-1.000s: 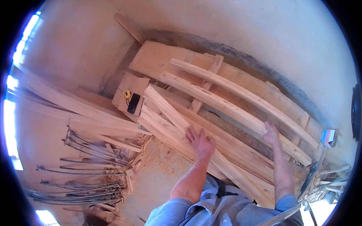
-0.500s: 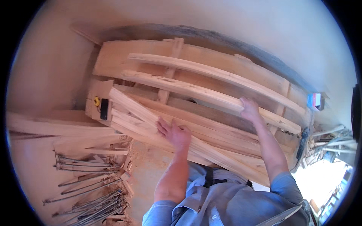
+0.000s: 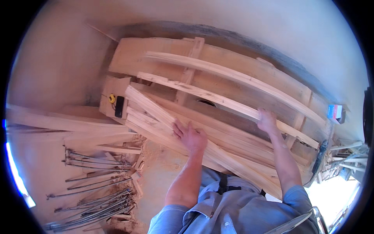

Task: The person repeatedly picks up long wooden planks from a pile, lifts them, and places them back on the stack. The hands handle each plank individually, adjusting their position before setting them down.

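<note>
My right hand (image 3: 267, 120) is closed round a long, narrow wooden strip (image 3: 210, 96), gripping it toward its right end. The strip lies across two wooden crosspieces and has dark marks near its left end. Fingers apart, my left hand (image 3: 191, 138) rests on a pale board (image 3: 150, 104) that lies slantwise over several other boards (image 3: 233, 138) close to my body. Beyond the gripped strip, a second long strip (image 3: 237, 78) lies across the same crosspieces (image 3: 187, 74).
A yellow tape measure (image 3: 112, 98) and a black phone-like object (image 3: 119, 107) lie at the bench's left end. Several long metal bar clamps (image 3: 93, 208) lie at lower left near wood scraps. A blue-and-white box (image 3: 335, 112) sits at the right, above a dark-handled tool (image 3: 320, 156).
The whole view has shifted, so the bench sits farther right. The strip in my right hand looks narrower, as if turned. My left hand keeps its place on the slanted board.
</note>
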{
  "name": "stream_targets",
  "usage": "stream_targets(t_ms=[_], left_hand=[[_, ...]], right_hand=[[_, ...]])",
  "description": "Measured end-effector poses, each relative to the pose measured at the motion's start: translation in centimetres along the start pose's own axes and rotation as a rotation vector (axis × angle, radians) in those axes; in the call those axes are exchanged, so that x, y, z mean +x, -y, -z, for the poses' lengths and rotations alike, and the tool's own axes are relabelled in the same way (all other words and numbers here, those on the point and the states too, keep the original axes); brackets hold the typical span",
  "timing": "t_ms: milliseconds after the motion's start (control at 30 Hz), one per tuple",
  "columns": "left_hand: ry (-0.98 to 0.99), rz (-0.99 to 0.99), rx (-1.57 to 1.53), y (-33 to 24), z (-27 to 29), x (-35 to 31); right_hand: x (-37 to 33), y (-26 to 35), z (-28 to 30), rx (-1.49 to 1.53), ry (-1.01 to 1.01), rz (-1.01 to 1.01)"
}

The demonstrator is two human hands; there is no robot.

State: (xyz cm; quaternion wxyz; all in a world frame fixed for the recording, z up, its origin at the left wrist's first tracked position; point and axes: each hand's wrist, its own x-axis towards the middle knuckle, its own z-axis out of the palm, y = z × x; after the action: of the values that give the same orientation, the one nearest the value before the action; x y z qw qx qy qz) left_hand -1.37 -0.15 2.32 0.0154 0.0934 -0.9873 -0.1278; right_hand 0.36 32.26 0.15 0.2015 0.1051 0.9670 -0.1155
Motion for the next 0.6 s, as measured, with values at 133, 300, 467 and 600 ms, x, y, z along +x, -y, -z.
stream_targets(t_ms=[133,300,467,600], left_hand=[[-0.025,-0.006,0.003,0.1,-0.1,0.0],[-0.031,0.004,-0.022,0.1,0.1,0.0],[-0.038,-0.019,-0.021,0.0,0.2,-0.1],[-0.038,-0.001,-0.004,0.0,-0.4,-0.2]], right_hand=[[0.8,-0.5,1.7,0.253,0.143,0.037],[0.6,0.5,2.5,0.221,0.136,0.063],[-0.1,0.9,0.0,0.004,-0.204,0.088],[-0.1,1.1,-0.8,-0.034,-0.240,0.068]])
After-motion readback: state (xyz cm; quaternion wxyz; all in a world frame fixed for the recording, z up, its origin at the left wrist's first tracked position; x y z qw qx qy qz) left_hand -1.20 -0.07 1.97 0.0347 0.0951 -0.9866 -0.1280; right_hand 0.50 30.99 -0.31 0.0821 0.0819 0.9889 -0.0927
